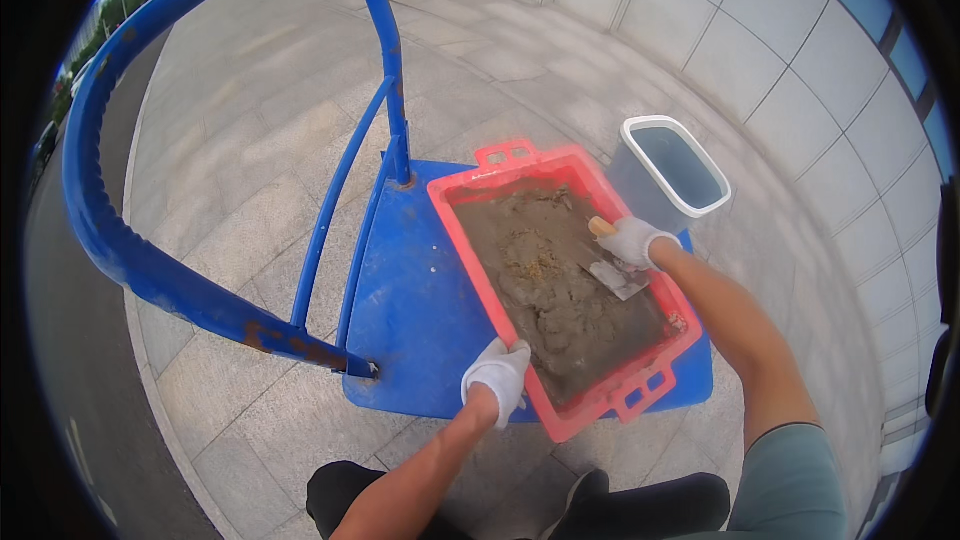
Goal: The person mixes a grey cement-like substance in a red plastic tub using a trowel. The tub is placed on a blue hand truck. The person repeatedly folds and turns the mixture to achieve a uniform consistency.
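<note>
A red plastic tub (491, 304) with slotted end handles holds wet grey-brown mortar (559, 345), lumpy in the middle with a sandy patch. My right hand (631, 242), in a white knit glove, grips a trowel by its wooden handle (600, 227). The trowel's metal blade (619, 280) lies tilted at the mortar's surface near the tub's right wall. My left hand (496, 375), gloved alike, is closed over the tub's near left rim; its fingertips are partly hidden.
Under the tub is a blue platform trolley (420, 270), its rust-spotted push handle (225, 322) rising at left. A clear bucket with a white rim (637, 136) stands behind the tub's right side. Stone paving (232, 255) surrounds the trolley, with a tiled wall (795, 90) at right.
</note>
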Available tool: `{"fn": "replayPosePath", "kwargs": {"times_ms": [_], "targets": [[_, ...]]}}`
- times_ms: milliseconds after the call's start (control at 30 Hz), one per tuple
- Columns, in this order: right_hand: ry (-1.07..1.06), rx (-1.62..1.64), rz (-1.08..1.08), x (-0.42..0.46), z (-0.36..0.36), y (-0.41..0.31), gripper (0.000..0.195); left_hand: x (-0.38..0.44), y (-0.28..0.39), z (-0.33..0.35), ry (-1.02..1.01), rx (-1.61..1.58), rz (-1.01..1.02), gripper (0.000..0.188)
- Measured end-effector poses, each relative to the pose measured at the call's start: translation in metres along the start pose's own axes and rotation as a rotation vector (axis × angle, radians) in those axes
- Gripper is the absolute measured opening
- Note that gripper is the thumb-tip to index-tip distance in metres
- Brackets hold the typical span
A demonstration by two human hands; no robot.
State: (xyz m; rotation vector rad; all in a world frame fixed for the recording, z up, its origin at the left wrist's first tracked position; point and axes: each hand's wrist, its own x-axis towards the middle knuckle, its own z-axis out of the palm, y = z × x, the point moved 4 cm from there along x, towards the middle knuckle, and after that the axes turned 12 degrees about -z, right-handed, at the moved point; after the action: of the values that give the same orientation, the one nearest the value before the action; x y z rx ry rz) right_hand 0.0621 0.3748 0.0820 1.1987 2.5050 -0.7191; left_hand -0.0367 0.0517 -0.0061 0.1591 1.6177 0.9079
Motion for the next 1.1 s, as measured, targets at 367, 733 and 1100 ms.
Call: {"fn": "replayPosePath", "kwargs": {"times_ms": [367, 733, 1100], "targets": [[-0.066, 0.048, 0.024, -0.02, 0.016, -0.023, 0.045, 0.004, -0.003, 0.002, -0.043, -0.016, -0.016, 0.037], [0.009, 0.164, -0.107, -0.06, -0.015, -0.034, 0.053, 0.001, 0.0, 0.002, -0.064, 0.038, -0.047, 0.044], [-0.111, 0.152, -0.048, -0.056, 0.027, -0.047, 0.049, 0.004, -0.005, 0.005, -0.061, -0.047, -0.026, 0.044]]}}
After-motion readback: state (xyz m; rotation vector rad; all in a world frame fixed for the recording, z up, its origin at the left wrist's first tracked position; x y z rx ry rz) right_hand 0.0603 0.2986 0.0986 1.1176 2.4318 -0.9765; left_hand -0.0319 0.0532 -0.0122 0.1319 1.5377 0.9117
